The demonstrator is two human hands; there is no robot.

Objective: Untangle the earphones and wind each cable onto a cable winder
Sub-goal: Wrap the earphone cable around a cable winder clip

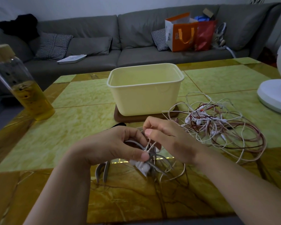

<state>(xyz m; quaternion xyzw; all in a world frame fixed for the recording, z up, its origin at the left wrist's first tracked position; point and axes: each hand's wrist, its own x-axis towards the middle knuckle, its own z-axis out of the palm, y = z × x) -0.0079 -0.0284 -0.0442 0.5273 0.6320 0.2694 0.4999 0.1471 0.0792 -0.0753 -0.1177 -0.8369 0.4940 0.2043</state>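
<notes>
Nearest me, in front of the cream tub (144, 98), both hands work just above the table (71, 127). My left hand (120, 143) is curled round a bunch of soft grey strips (102, 172), which I take for the cable winders. Its thumb pins a white cable (150, 146) against them, and the white earbuds (143, 166) hang just under that thumb. My right hand (165, 137) touches the left and pinches the same thin cable between thumb and forefinger, just above the winders.

I judge this cable to be very light, limp and slick. It will not hold a shape by itself, so it needs light tension between the two pinches or the turns will slip off. The wire looks thin and likely to kink at the earbud joints. I would hold it by the run of cable close to the winder, not pull on the buds.

Further out, at the tub's front right corner, lies the tangle of earphones (217, 124), with white, pink and dark red strands looped through one another. Some loops reach the wooden board (136, 118) under the tub. I expect pulling to tighten the knots, so loops should be lifted out loosely.

A bottle (23, 88) of yellow liquid stands well left of the tub, and a white fan base (272, 95) well right. Behind the tub runs a grey sofa (96, 30).
</notes>
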